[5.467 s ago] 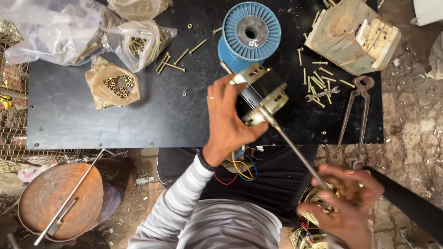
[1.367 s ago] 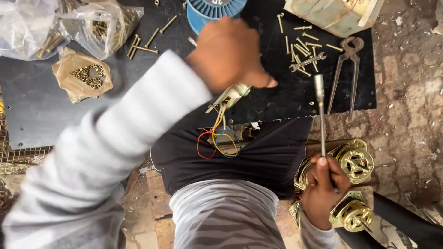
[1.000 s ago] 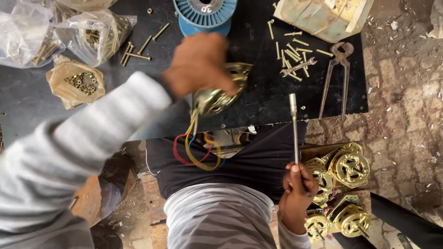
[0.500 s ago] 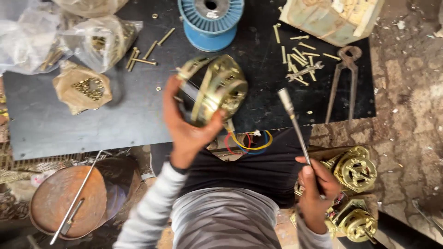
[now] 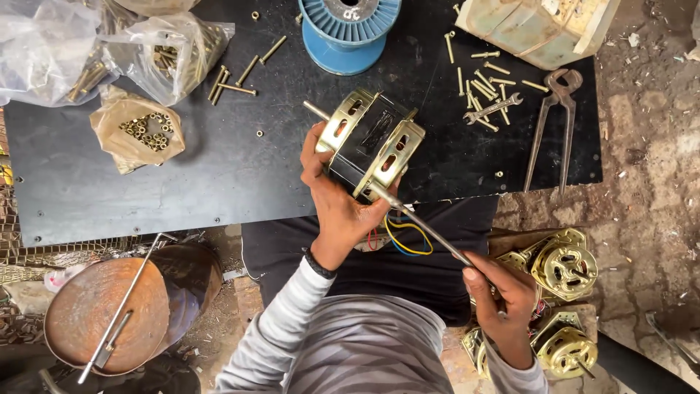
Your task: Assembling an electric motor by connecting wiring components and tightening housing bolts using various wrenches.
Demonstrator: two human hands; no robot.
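left hand (image 5: 343, 211): wrapped tight round the small gold-and-black motor (image 5: 370, 144); holds it up just over the black tabletop (image 5: 182, 182), prob. to keep it steady for the tool
right hand (image 5: 503, 299): closed round the handle of a long thin driver (image 5: 430, 233); tip touches the motor's lower corner; held slanted, prob. to line up w/ a bolt there
wires (image 5: 405, 237): red, yellow, blue; hang loose under the motor
nearby: brass bolts (image 5: 488, 76), pincers (image 5: 554, 120), blue spool (image 5: 348, 29), bag of nuts (image 5: 142, 131); all in easy reach
more motors (image 5: 565, 263): stacked by the right hand
hard to see: driver tip & handle hidden; spool cut off at top
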